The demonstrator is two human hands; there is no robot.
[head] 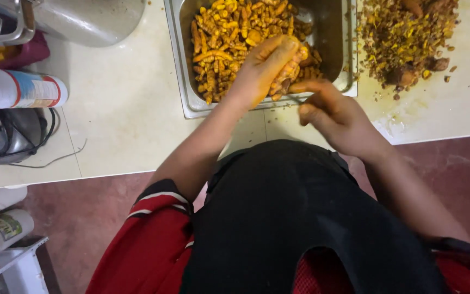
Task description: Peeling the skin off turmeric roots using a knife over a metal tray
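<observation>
1. Left hand (267, 68): fingers (289, 51) curled tight round a small bunch of orange-yellow turmeric roots (292, 69), skin stained yellow. It sits at the near right corner of the steel tray (183, 81), over the tray's contents.
2. Right hand (335, 117): fingers (314, 87) bent and pinched together, forefinger pointing left toward the held roots, just beside the left hand. Cannot tell if anything thin is gripped between them; nothing shows clearly.
3. Right hand hovers over the near rim of the tray and the edge of the worktop (126, 103).
4. Tray is rectangular, deep, metal, filled mostly on the left and middle with a heap of turmeric pieces (229, 38); right part shows bare steel.
5. Just right of the tray: pile of brown-yellow peelings and scraps (403, 38) lying straight on the pale worktop, with some wet smears near it.
6. Left end of worktop: white spray can (17, 89) lying on its side, steel vessel (88, 19) behind it, dark cable (28, 136) looped by a metal appliance.
7. Lower left, off the worktop: white plastic bottles (1, 228) on a rack.
8. Person wears a black apron (300, 218) over red sleeves (148, 228); reddish floor below.
</observation>
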